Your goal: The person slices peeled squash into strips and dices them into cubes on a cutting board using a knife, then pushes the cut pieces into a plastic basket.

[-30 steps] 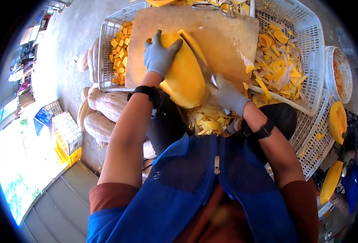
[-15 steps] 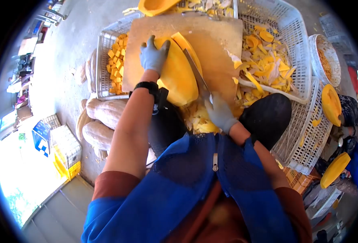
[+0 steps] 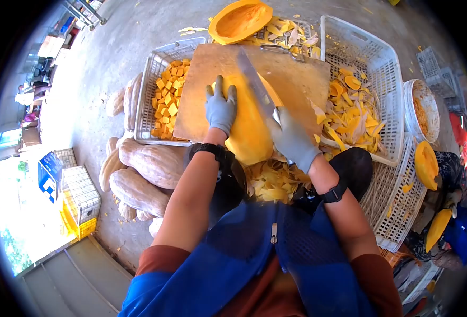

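Peeled pumpkin (image 3: 250, 132) looks heavy, stiff, slick; best steadied along its flank, where the left hand (image 3: 221, 110) spreads its fingers; right hand (image 3: 292, 138) grips the knife (image 3: 255, 82), blade contact unclear

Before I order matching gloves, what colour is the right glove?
The right glove is grey, clearest in the head view.

Grey floor (image 3: 154, 31) spans the upper frame, washed white by glare (image 3: 83, 95) at left. Strong daylight fills a wide opening (image 3: 25, 211) at lower left, above a ribbed grey panel (image 3: 75, 280); metal tubes (image 3: 79, 15) show upper left.
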Demonstrator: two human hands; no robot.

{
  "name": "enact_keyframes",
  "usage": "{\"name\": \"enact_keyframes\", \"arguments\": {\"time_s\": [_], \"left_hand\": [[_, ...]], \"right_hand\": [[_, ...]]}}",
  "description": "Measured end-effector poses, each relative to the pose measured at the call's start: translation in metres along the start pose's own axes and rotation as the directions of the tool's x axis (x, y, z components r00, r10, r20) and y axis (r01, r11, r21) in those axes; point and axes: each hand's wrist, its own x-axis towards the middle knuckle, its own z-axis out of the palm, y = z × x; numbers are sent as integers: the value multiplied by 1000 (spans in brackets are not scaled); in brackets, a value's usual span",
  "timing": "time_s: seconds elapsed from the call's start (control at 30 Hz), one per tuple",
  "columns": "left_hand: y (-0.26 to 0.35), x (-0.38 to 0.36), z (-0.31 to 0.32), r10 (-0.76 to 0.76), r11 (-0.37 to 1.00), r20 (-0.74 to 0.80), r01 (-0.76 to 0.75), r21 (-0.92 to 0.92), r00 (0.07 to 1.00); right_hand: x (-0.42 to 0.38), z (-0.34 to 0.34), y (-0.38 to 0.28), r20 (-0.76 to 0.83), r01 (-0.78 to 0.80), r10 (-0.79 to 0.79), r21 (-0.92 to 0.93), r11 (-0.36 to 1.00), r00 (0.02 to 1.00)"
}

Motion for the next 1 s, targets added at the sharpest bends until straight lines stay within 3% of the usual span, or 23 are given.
{"name": "enact_keyframes", "arguments": {"time_s": [0.27,0.4,0.5,0.6,0.8,0.9,1.0], "left_hand": [[1,-4,-3,34,999,5,-34,0,999],[-1,-3,-2,64,998,-11,-65,-28,998],[4,-3,-7,34,999,5,-34,20,999],[1,-1,0,94,994,-71,-98,-55,993],[16,-8,0,8,997,26,-6,-80,1000],[14,-2,10,29,993,0,-29,-114,1000],[22,16,10,24,990,-11,-25,-142,1000]], "right_hand": [[24,-10,-19,233,-159,180,-108,981,956],[60,13,-23,195,-128,170,-210,969,966],[87,32,-24,382,-387,391,-92,917,837],[76,19,-32,385,-394,372,-22,919,845],[50,15,-19,305,-386,354,49,921,884],[63,4,-24,390,-469,429,6,883,815],[85,3,-16,390,-492,423,91,866,818]]}}
